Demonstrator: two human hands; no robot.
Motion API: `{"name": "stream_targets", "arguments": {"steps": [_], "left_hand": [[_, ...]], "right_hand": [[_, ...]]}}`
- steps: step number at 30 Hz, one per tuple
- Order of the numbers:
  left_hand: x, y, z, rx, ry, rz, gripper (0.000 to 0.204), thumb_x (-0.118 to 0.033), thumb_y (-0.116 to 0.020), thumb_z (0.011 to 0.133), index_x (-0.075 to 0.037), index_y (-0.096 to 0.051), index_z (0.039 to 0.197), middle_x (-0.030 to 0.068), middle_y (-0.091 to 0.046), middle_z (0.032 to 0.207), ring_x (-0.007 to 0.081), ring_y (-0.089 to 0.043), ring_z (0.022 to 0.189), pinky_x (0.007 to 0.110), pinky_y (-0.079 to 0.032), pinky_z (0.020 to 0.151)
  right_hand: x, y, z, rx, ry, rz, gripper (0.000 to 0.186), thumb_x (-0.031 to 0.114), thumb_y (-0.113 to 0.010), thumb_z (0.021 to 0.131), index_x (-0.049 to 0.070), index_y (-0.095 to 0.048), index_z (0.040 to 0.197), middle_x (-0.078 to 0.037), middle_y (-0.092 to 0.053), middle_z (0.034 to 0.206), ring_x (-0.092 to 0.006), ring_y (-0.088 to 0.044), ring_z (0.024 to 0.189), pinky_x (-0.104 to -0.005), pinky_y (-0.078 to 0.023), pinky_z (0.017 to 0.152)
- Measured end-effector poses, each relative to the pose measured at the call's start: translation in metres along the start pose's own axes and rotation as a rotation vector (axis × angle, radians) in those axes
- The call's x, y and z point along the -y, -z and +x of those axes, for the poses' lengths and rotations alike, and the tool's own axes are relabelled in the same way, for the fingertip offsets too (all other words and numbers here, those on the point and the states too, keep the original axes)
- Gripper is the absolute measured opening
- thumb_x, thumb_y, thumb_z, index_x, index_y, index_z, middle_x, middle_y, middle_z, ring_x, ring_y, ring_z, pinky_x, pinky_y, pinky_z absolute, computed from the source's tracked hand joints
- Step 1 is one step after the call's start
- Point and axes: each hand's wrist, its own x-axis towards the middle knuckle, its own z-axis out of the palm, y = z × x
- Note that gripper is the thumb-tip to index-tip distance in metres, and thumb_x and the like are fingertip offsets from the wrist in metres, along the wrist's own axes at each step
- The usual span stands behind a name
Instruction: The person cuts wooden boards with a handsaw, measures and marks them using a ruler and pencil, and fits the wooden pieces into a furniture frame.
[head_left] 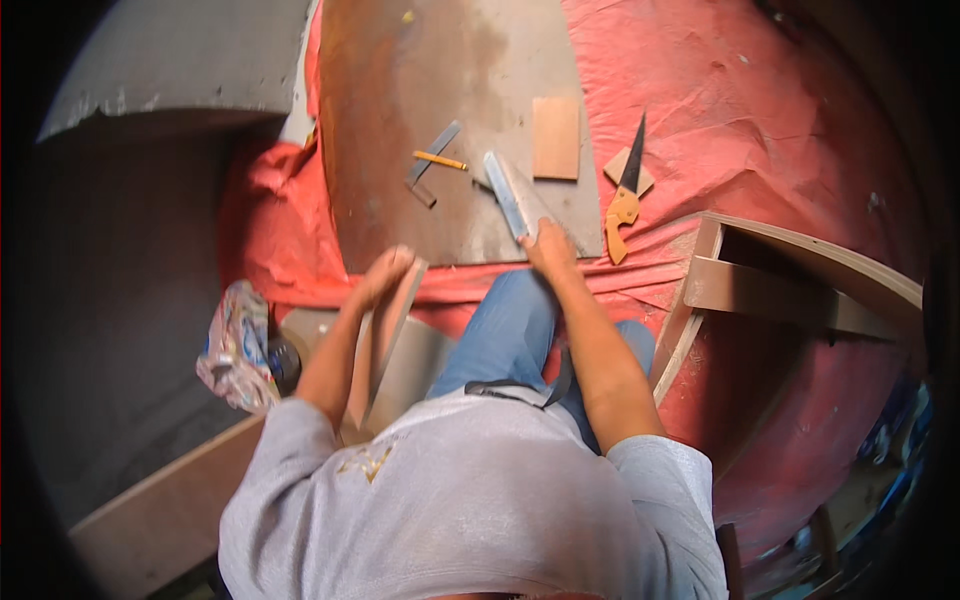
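Note:
My left hand is closed round the upper end of a narrow wooden board, which stands on edge beside my left thigh. My right hand grips the near end of a long, pale silvery tool with a straight edge; its exact kind is unclear. Left of that tool, a yellow pencil lies across a try square with a metal blade. A rectangular wooden piece lies just beyond my right hand. Farther right is a handsaw with a dark blade and orange-yellow handle.
A stained grey-brown panel lies on a wrinkled red sheet. Part of a small wood square shows under the saw. At right stands an open wooden frame. A plastic bag and a long plank are at left.

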Motion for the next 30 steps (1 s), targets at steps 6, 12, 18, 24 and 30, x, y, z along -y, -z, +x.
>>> {"name": "stream_targets", "arguments": {"steps": [6,12,18,24,30], "left_hand": [[0.187,0.027,-0.162,-0.157,0.489,0.544,0.072,-0.053,-0.073,0.09,0.006,-0.06,0.129,0.0223,-0.069,0.121,0.024,-0.063,0.114,0.037,-0.05,0.1],[0.117,0.037,-0.142,-0.094,0.284,0.289,0.038,-0.036,-0.067,0.101,-0.002,-0.057,0.113,0.0069,-0.061,0.106,0.0177,-0.056,0.101,0.034,-0.047,0.092],[-0.107,-0.083,0.029,0.311,-0.356,0.678,0.062,-0.047,-0.077,0.087,0.003,-0.053,0.115,0.0293,-0.066,0.106,0.0395,-0.066,0.099,0.047,-0.051,0.09],[-0.204,-0.321,0.058,0.817,-0.556,0.767,0.097,-0.071,-0.077,0.077,0.007,-0.051,0.128,0.0307,-0.069,0.109,0.0402,-0.069,0.106,0.048,-0.052,0.092],[-0.19,-0.497,0.018,1.057,-0.641,0.929,0.116,-0.079,-0.076,0.074,0.004,-0.041,0.146,0.0325,-0.063,0.13,0.0436,-0.06,0.128,0.046,-0.046,0.108]], "right_hand": [[0.019,-0.06,0.053,-0.094,-0.067,-0.018,0.053,0.035,-0.077,0.089,-0.002,-0.061,0.123,-0.028,-0.065,0.122,-0.0449,-0.067,0.114,-0.0502,-0.056,0.099],[-0.022,0.006,-0.003,0.221,-0.002,0.407,0.036,0.028,-0.058,0.096,-0.006,-0.069,0.103,-0.018,-0.074,0.088,-0.0259,-0.074,0.077,-0.0405,-0.06,0.072],[-0.041,0.122,-0.302,0.195,-0.382,1.59,0.05,0.027,-0.056,0.107,-0.002,-0.046,0.147,-0.015,-0.066,0.109,-0.0215,-0.07,0.098,-0.0393,-0.062,0.088],[-0.042,0.107,-0.375,-0.553,-0.503,1.672,0.042,0.04,-0.054,0.109,0.01,-0.047,0.138,-0.007,-0.063,0.079,-0.0149,-0.059,0.055,-0.0291,-0.047,0.046],[-0.091,0.029,-0.446,-0.816,-0.624,1.896,0.038,0.042,-0.056,0.108,0.012,-0.054,0.131,-0.005,-0.063,0.085,-0.0156,-0.061,0.064,-0.0334,-0.052,0.059]]}}
